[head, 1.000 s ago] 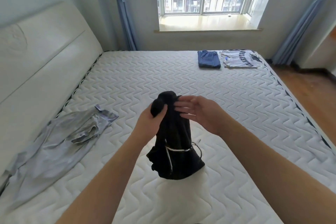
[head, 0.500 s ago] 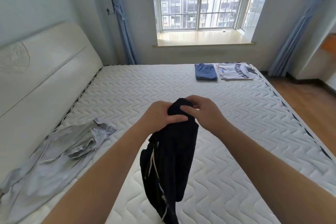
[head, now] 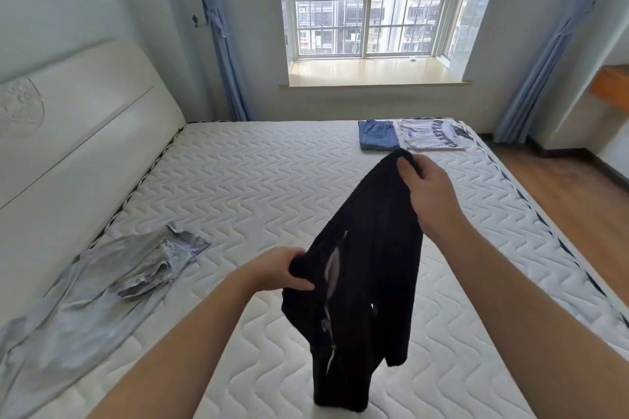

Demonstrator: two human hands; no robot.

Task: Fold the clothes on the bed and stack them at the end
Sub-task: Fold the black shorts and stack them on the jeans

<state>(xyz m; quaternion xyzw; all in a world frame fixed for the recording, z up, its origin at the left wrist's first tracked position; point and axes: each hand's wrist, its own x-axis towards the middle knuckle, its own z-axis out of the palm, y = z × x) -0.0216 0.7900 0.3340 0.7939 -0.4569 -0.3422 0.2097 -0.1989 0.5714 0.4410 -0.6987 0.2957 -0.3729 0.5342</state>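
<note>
above the bed [head: 272, 187], near its front edge, black drawstring shorts [head: 367, 282] hang bunched, pinched by the right hand [head: 425, 194] up high and gripped by the left hand [head: 282, 269] lower. grey trousers [head: 102, 289] lie unfolded by the headboard side. risk: uneven grip twists the fabric, or a drawstring snags the fold.

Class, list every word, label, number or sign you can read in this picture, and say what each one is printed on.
Folded white T-shirt: arched dark capital letters across the chest, too blurred and skewed to read for certain.
Small blue mark beside that lettering: too small to read.
Black garment, folded blue denim garment, grey garment: no text visible.
</note>
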